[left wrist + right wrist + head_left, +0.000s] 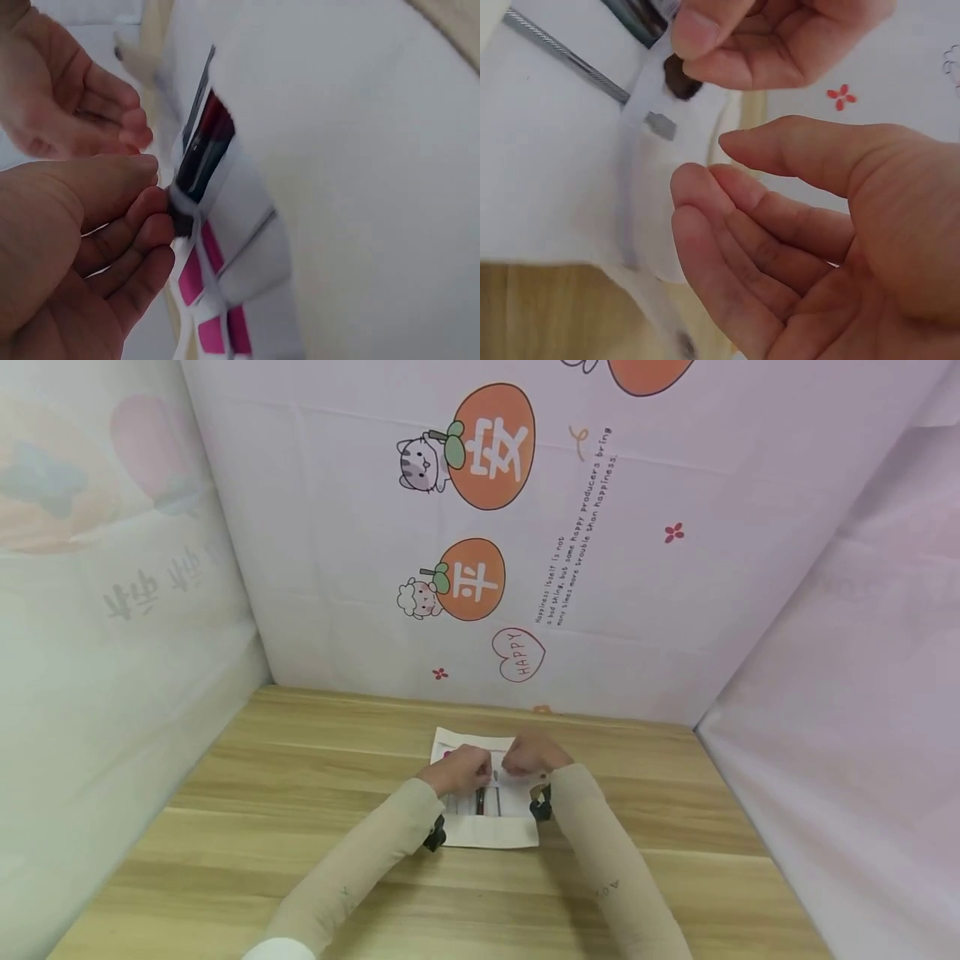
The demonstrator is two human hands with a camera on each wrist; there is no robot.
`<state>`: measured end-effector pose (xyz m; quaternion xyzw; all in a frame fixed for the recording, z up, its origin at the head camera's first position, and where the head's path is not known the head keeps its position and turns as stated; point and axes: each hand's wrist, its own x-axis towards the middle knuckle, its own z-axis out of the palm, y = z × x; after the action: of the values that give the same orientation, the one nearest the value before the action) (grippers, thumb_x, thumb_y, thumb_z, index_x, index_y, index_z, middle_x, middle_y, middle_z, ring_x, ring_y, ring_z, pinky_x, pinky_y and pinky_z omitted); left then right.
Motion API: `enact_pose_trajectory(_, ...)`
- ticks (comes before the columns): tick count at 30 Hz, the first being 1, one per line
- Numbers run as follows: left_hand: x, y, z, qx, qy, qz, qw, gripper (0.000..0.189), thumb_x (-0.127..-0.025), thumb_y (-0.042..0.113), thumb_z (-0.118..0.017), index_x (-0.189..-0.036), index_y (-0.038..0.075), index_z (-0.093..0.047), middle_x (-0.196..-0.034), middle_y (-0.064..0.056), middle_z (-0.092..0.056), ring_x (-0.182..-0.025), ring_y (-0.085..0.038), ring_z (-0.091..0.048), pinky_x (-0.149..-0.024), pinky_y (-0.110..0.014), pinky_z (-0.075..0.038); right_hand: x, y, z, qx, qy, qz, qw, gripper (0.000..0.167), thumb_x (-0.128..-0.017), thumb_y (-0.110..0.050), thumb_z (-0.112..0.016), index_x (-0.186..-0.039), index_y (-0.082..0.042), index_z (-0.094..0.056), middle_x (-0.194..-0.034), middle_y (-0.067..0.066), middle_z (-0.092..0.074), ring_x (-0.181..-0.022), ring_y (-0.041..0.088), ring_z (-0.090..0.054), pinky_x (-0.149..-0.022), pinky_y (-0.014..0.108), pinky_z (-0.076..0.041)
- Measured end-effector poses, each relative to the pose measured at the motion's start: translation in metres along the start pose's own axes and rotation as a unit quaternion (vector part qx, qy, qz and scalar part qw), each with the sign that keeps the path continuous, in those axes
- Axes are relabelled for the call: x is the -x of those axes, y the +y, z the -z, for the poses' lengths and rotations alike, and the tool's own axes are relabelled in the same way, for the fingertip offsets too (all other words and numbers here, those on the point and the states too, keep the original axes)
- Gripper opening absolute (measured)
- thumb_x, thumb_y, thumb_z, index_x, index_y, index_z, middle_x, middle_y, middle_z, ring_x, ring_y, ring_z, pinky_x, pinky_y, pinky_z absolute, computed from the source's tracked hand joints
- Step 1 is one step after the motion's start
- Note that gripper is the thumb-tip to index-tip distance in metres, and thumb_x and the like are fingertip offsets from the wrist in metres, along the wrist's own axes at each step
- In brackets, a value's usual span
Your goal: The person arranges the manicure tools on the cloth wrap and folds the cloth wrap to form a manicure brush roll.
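A white fabric tool case [491, 835] lies unfolded on the table, with slim tools under a pale band [635, 135]. My left hand [461, 770] is over the middle of the case. Its thumb and fingers pinch the band beside a dark handle [199, 161] with a dark red end. A brown tip [681, 79] shows below the left fingers. My right hand [534, 755] hovers at the case's right side, fingers loosely bent and thumb apart, holding nothing visible. Near it lies a ridged metal tool [570, 56] with a flat grey end [661, 125].
Pink pieces [196, 277] sit along the band on the left side of the case. A loose pale strip [649, 300] hangs off its edge. The wooden table [300, 777] is enclosed by printed white cloth walls [360, 635].
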<state>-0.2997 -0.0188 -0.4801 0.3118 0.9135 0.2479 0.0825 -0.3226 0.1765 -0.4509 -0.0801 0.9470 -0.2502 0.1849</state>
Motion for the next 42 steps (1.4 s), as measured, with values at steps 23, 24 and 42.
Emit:
enact_pose_trajectory(23,0.026,-0.082,0.051,0.168,0.042,0.099,0.9799,0.036,-0.103,0.001,-0.055,-0.073,0.007,-0.037,-0.065,0.003,-0.031,-0.062,-0.012,-0.036,-0.061,-0.027,-0.035,0.123,0.074,-0.009,-0.090,0.048,0.021,0.9946,0.016,-0.094,-0.021,-0.078,-0.104,-0.008,-0.077,-0.098,0.004,-0.076,-0.090,0.018,-0.068,-0.078,0.036,-0.058)
enact_pose_trajectory(24,0.026,-0.081,0.049,0.178,0.045,0.103,0.9776,0.037,-0.104,0.002,-0.055,-0.072,0.007,-0.036,-0.064,0.004,-0.030,-0.061,-0.012,-0.035,-0.061,-0.027,-0.033,0.125,0.076,-0.013,-0.095,0.043,0.029,0.9941,0.015,-0.094,-0.020,-0.078,-0.103,-0.008,-0.077,-0.097,0.004,-0.076,-0.089,0.018,-0.068,-0.076,0.035,-0.058)
enact_pose_trajectory(42,0.011,-0.083,0.034,0.288,0.106,0.212,0.9278,0.042,-0.107,0.019,-0.060,-0.140,-0.007,-0.061,-0.140,-0.026,-0.065,-0.126,-0.035,-0.066,-0.110,-0.046,-0.053,0.124,0.069,-0.052,-0.210,0.007,0.040,0.9768,0.028,-0.095,-0.024,-0.078,-0.110,-0.001,-0.078,-0.093,0.008,-0.080,-0.083,0.019,-0.076,-0.078,0.035,-0.064)
